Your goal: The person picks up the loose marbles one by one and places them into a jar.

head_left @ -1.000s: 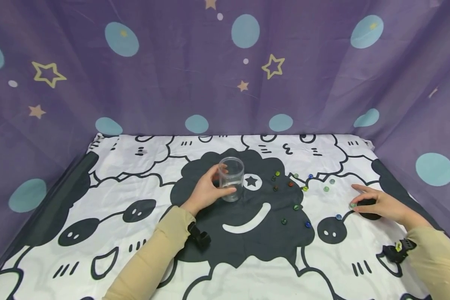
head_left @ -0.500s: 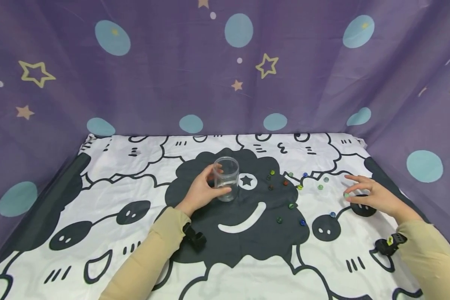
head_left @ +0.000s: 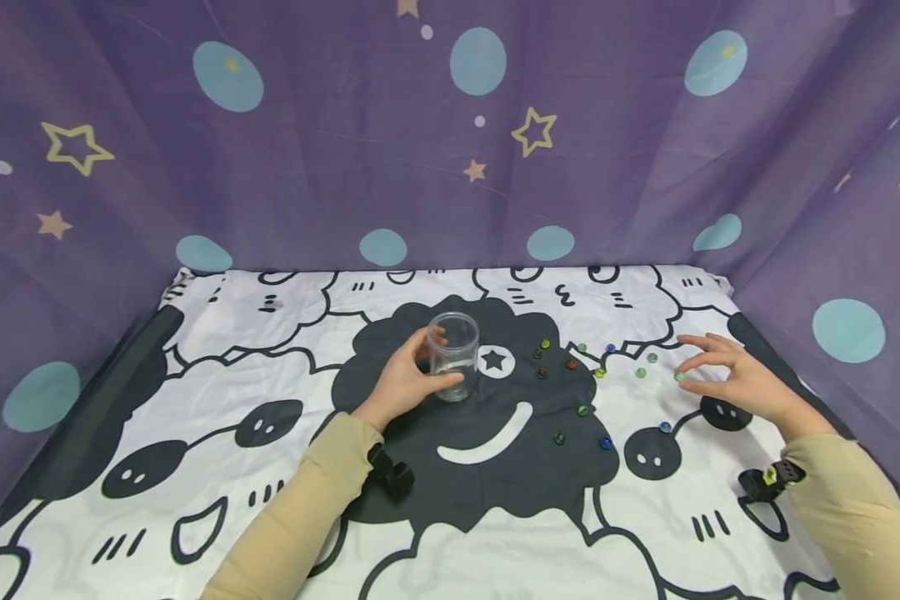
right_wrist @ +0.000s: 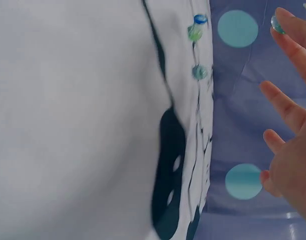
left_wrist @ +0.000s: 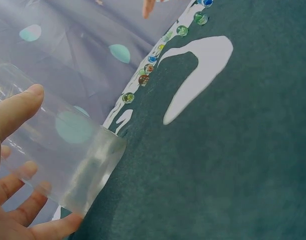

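A clear plastic cup (head_left: 456,354) stands upright on the dark patch of the cloth, and my left hand (head_left: 412,377) grips its side. In the left wrist view the thumb and fingers wrap round the cup (left_wrist: 67,140). My right hand (head_left: 738,379) pinches a pale green marble (head_left: 679,377) between thumb and index finger, the other fingers spread. The right wrist view shows this marble (right_wrist: 277,24) at the fingertips, above the cloth. Several loose marbles lie between the hands, among them a red one (head_left: 572,364), a yellow one (head_left: 600,373) and a blue one (head_left: 606,443).
A black-and-white cartoon cloth (head_left: 510,558) covers the table. Behind it hangs a purple curtain (head_left: 307,150) with stars and ovals. A light blue marble (head_left: 665,427) lies just in front of the right hand. Two pale green marbles (head_left: 641,372) (head_left: 652,357) lie left of it.
My right hand has lifted the pale green marble from the cloth and moved left with it. The left hand stays on the cup. The head view has shifted slightly.
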